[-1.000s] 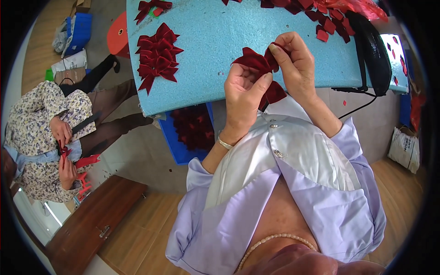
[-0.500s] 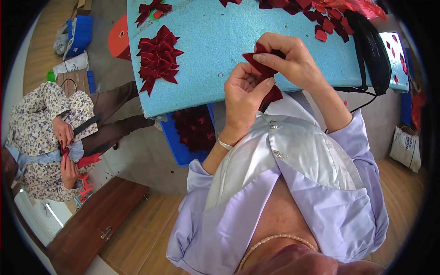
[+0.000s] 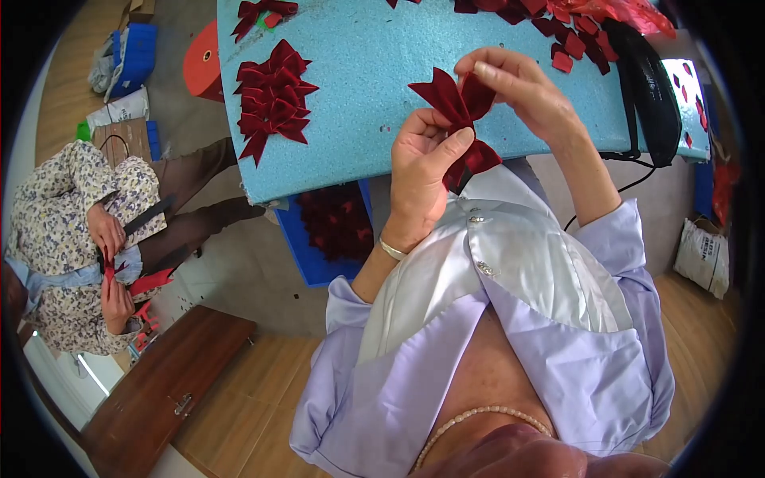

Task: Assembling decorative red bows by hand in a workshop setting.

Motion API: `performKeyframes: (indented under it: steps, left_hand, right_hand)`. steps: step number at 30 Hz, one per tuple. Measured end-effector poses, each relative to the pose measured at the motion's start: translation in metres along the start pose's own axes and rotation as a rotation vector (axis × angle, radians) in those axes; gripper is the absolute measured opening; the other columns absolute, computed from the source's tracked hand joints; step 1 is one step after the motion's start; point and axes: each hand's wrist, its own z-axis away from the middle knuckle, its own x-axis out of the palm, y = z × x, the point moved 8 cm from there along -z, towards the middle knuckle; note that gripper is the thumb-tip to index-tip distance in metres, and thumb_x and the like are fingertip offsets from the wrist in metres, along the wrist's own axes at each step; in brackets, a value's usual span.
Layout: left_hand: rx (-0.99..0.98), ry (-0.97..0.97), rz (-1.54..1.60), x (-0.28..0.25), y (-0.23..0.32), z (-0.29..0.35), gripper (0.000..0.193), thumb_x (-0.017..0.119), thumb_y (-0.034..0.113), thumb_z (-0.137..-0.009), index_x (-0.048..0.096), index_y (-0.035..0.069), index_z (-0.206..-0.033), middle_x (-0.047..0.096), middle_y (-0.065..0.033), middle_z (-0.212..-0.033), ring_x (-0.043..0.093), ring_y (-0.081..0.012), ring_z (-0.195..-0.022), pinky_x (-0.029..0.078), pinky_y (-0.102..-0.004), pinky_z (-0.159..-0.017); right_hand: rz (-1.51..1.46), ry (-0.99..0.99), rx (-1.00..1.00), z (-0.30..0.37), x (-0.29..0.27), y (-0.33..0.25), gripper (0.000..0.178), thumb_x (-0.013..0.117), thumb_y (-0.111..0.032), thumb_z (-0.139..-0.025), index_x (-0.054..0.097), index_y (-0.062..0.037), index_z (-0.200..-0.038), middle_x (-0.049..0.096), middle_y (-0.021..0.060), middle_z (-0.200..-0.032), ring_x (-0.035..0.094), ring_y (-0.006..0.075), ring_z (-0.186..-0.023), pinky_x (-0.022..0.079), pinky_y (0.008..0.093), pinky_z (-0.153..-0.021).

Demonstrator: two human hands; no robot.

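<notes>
A dark red velvet bow point(image 3: 446, 97) is held over the near edge of the light blue table point(image 3: 358, 88). My left hand point(image 3: 421, 175) pinches its middle between thumb and fingers, with loops and tails spreading out above and below. At the bow's upper right loop, my right hand point(image 3: 530, 99) has its thumb and forefinger closed on the fabric's edge; the exact contact is partly hidden. A stack of similar finished-looking bows point(image 3: 273, 99) lies on the table to the left.
Another bow point(image 3: 253, 17) lies at the far left. Cut red pieces point(image 3: 567, 44) and a black bag point(image 3: 649, 92) are at the right. Below the table, a blue bin point(image 3: 309, 259) holds dark red items. A seated co-worker point(image 3: 72, 191) handles red ribbon at left.
The bow has opened out and its loops now show. My right hand has shifted slightly up and right, from the bow's middle to its upper right loop. The left hand stays near the same place.
</notes>
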Motion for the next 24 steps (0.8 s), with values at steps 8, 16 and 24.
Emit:
performKeyframes:
  steps: [8,16,24]
  left_hand:
    - [-0.121,-0.033,0.016,0.011,-0.011,-0.002,0.021,0.065,-0.005,-0.086,0.060,0.001,-0.106,0.064,-0.0040,-0.099,0.060,-0.0084,-0.088,0.050,-0.0230,-0.081]
    - [-0.077,0.007,0.037,0.004,-0.011,-0.001,0.018,0.067,-0.003,-0.086,0.062,0.001,-0.103,0.064,-0.0022,-0.094,0.059,-0.0072,-0.084,0.049,-0.0220,-0.078]
    - [-0.066,-0.021,0.091,0.005,-0.012,-0.001,0.016,0.066,-0.002,-0.087,0.062,0.002,-0.102,0.062,0.0002,-0.091,0.058,-0.0053,-0.081,0.048,-0.0211,-0.076]
  right_hand:
    - [0.195,0.038,-0.072,0.003,0.009,-0.002,0.021,0.063,-0.026,-0.093,0.064,-0.0045,-0.089,0.060,-0.0022,-0.079,0.052,0.0039,-0.071,0.041,0.0205,-0.062]
    - [0.036,0.052,-0.031,0.005,0.011,-0.006,0.026,0.061,-0.030,-0.094,0.063,-0.0060,-0.083,0.052,-0.0059,-0.070,0.042,0.0024,-0.062,0.032,0.0204,-0.054]
    - [-0.092,0.243,0.004,0.007,0.005,0.013,0.033,0.059,-0.032,-0.097,0.060,-0.0065,-0.077,0.046,-0.0068,-0.060,0.031,0.0039,-0.050,0.024,0.0238,-0.047]
